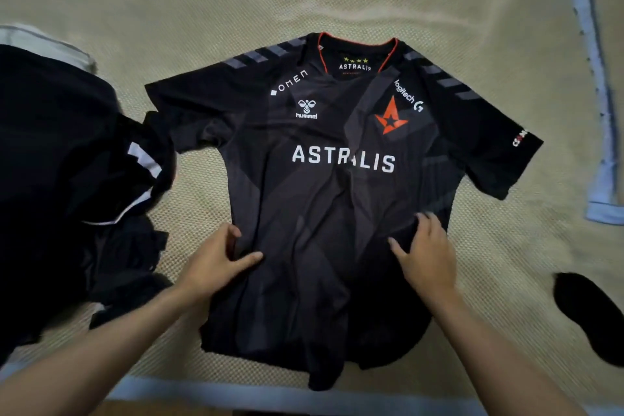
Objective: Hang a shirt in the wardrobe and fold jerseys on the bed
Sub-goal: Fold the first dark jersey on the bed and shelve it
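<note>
A black jersey (324,199) with white "ASTRALIS" lettering, an orange star logo and a red-trimmed collar lies face up, spread flat on the bed's woven beige mat (236,0). Both sleeves are spread out to the sides. My left hand (219,260) rests on the jersey's lower left side, thumb on the fabric and fingers curled at its edge. My right hand (425,253) presses on the lower right side with fingers apart. Whether either hand pinches the cloth is unclear.
A heap of dark clothes with white stripes (67,179) lies at the left, touching the jersey's left sleeve. A small black item (591,317) sits at the right. Light blue mat trim runs along the right edge (594,78) and the near edge (270,395).
</note>
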